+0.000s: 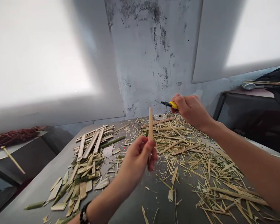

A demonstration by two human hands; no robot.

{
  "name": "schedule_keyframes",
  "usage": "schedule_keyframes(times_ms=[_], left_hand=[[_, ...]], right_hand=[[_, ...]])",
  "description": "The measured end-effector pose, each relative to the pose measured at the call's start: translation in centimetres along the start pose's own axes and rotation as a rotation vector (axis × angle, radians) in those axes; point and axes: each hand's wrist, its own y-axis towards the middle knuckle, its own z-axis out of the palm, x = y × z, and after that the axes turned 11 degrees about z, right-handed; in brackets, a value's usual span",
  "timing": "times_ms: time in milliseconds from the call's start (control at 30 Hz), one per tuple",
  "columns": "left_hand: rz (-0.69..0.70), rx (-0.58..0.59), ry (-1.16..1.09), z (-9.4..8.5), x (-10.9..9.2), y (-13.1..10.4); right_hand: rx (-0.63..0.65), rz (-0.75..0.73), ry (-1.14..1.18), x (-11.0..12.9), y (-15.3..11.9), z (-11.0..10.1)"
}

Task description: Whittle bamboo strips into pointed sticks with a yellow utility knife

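A pale bamboo strip (150, 123) stands nearly upright at the centre, its lower part wrapped in the fingers of my left hand (141, 152). To the upper right, my right hand (189, 109) grips a yellow and black utility knife (174, 105). The knife's thin blade points left, a little above and to the right of the strip's top end, and does not touch it. Part of the handle is hidden in my right palm.
The grey table (130, 205) bears a stack of split bamboo strips (92, 143) and short pieces (80, 183) at left. Thin shavings (196, 158) cover the right side. A clear spool (160, 116) lies at the back, near the wall. Dark side tables stand left and right.
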Motion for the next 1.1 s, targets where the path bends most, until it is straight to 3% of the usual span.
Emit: schedule_keyframes(times_ms=[233,467,633,900,1000,1100], left_hand=[[0.137,-0.141,0.28,-2.6,0.9,1.5],[0.371,-0.265,0.776,-4.6,-1.0,2.0],[0.486,-0.331,1.013,-5.6,-1.6,2.1],[0.569,-0.32,1.149,-6.5,-1.3,1.9],[0.526,-0.268,1.116,-6.3,-0.6,2.3],[0.448,-0.206,1.046,-5.8,0.4,2.5]], right_hand=[[0.068,-0.143,-0.108,1.0,-0.9,1.3],[0.215,-0.156,-0.138,3.2,-2.4,3.4],[0.308,-0.189,-0.133,4.3,-3.4,4.7],[0.301,-0.212,-0.166,4.3,-4.0,6.3],[0.251,-0.185,-0.21,3.9,-4.0,7.7],[0.193,-0.095,-0.247,1.7,-2.9,8.2]])
